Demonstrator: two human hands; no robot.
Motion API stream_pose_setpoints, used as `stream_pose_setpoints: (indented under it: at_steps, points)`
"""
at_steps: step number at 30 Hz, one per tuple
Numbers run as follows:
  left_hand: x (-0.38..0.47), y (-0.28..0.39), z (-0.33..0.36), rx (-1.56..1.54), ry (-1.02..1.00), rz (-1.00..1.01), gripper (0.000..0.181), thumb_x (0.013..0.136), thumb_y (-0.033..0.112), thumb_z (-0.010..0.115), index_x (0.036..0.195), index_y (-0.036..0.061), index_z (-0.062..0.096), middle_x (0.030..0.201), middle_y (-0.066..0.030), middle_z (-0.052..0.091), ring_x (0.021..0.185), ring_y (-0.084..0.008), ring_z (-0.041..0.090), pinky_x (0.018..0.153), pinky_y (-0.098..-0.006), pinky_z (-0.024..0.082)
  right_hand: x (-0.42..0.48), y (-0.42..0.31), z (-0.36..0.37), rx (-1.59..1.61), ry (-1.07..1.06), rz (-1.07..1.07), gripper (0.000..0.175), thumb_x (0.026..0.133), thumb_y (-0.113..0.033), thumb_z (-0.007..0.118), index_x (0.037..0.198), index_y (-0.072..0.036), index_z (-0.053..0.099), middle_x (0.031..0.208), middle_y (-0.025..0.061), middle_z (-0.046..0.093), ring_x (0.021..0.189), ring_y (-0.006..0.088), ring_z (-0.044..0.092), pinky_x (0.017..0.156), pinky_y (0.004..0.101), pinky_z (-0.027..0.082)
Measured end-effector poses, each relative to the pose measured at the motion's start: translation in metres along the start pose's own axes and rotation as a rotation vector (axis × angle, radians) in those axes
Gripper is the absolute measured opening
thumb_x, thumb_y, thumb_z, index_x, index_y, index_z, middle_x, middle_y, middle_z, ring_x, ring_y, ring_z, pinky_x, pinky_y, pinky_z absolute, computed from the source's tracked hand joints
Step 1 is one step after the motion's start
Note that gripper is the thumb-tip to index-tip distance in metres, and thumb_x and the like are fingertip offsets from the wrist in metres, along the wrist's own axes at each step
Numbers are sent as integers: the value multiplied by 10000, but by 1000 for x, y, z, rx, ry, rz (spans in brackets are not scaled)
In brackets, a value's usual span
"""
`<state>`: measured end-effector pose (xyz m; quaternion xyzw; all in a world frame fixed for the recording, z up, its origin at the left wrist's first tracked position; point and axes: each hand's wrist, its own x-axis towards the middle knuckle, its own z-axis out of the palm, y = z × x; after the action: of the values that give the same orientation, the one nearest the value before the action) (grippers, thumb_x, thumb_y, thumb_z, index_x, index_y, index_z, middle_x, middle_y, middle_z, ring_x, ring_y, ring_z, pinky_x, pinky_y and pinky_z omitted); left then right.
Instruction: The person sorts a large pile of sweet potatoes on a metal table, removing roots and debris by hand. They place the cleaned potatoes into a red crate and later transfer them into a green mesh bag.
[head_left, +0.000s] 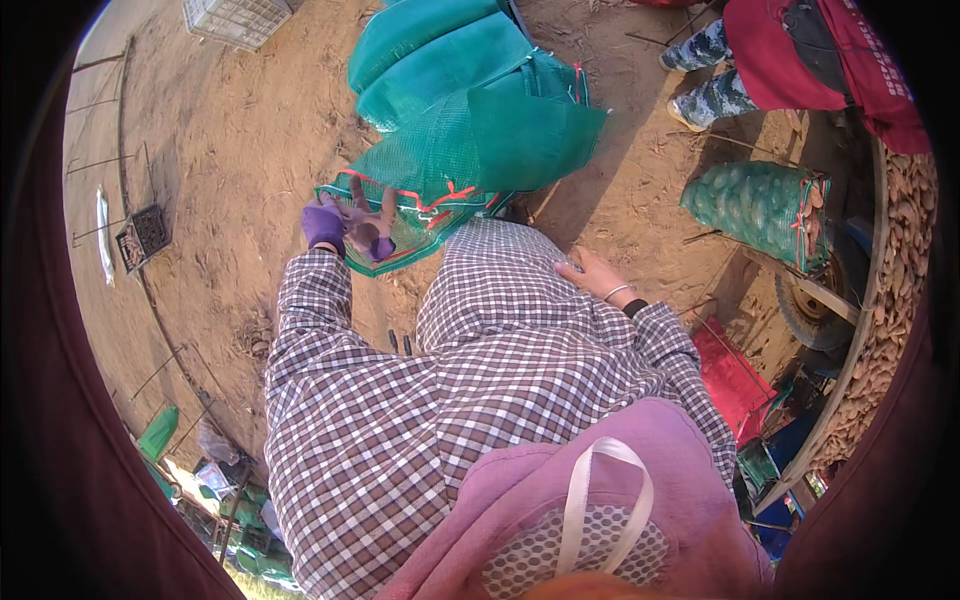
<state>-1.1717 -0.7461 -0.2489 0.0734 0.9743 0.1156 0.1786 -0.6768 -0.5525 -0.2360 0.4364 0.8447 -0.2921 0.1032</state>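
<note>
My left hand (326, 223), in a knit glove with a purple cuff, is at the left edge of a green mesh bag (525, 146) with red and white ties. It appears to hold a loose second glove (371, 225), whose fingers point away from me over the bag; its exact grip is partly hidden. My right hand (598, 276) is bare, with a bracelet at the wrist, and rests beside my checked garment holding nothing visible. Just beyond the mesh bag lies a pile of folded green mesh bags (442, 52).
At right, a filled mesh bag (754, 206) stands near a wheel (814, 300) and a long bed of reddish-brown roots (896, 300). A person in red and camouflage trousers (712, 97) is at upper right. A white crate (236, 19) and dark crate (142, 238) stand left.
</note>
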Motion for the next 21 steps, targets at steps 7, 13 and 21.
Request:
stream_pose_setpoints:
  at_steps: [7,13,21]
  points:
    - [-40,-38,-1,32,-60,-163,549,980,454,460,1001,-39,699,918,-256,700,884,-388,691,776,-464,525,41,-14,-70,574,-117,151,217,918,-212,651,922,4,658,859,123,719,755,183,656,693,323,503]
    - [-28,-14,24,-117,-33,-14,568,981,459,467,933,-56,703,827,-246,701,813,-360,705,700,-452,531,33,-66,-167,881,-539,-119,177,964,-217,603,970,-40,602,904,-4,623,702,74,515,615,245,450]
    - [7,2,47,-242,-129,37,538,970,454,488,932,-34,711,836,-249,698,843,-387,693,750,-474,515,19,-29,-116,247,-912,43,517,946,-449,590,1223,-13,610,1254,182,616,998,267,642,861,343,495]
